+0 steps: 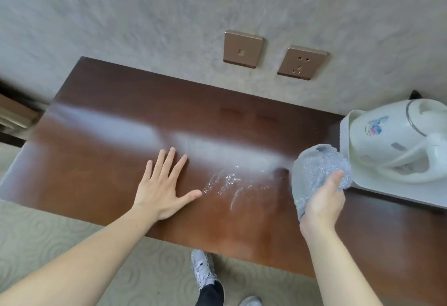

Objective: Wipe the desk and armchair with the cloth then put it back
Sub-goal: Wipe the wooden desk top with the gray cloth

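A dark brown wooden desk [101,160] fills the middle of the head view, against the wall. My left hand [162,186] lies flat on it with fingers spread. My right hand [325,200] grips a bunched grey-blue cloth [314,168], held a little above the desk's right part, beside the kettle tray. Small wet streaks [225,182] glisten on the wood between my two hands. The armchair is not in view.
A white electric kettle [396,141] stands on a white tray [396,195] at the desk's right end. Two bronze wall plates, a switch [243,49] and a socket [302,62], sit above the desk. My shoe [203,268] stands on the patterned carpet [60,230] below the desk's front edge.
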The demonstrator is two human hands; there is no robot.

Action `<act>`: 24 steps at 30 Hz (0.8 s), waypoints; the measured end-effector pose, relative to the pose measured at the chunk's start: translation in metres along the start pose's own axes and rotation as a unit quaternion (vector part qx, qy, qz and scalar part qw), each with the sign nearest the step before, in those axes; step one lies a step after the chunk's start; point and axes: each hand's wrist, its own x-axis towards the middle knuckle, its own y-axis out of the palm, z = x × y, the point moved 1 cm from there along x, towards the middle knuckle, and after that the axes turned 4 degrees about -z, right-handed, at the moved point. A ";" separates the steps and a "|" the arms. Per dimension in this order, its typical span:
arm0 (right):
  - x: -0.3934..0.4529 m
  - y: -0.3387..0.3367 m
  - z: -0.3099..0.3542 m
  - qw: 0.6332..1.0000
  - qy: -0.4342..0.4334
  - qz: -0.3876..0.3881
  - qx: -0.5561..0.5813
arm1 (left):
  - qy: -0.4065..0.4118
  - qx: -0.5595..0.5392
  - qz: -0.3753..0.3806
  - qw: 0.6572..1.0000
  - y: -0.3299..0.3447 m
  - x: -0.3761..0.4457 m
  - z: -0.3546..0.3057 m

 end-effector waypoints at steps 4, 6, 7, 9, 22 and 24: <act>0.029 0.019 0.004 0.990 -0.106 -0.049 -0.074 | 0.041 0.002 -0.050 0.998 -0.006 0.051 0.008; 0.046 0.031 0.006 0.982 -0.149 -0.083 -0.078 | 0.060 0.019 -0.064 0.996 -0.009 0.074 0.009; 0.055 0.037 0.007 0.980 -0.158 -0.096 -0.076 | 0.060 0.026 -0.066 0.996 -0.008 0.083 0.008; 0.070 0.047 0.010 0.977 -0.167 -0.113 -0.063 | 0.051 0.033 -0.071 0.996 -0.005 0.096 0.006; 0.134 0.118 -0.010 0.885 -0.260 -0.015 -0.386 | 0.086 0.021 -0.080 0.993 0.002 0.106 0.013; 0.133 0.135 -0.012 0.840 -0.277 -0.015 -0.467 | 0.086 0.020 -0.078 0.993 0.002 0.106 0.013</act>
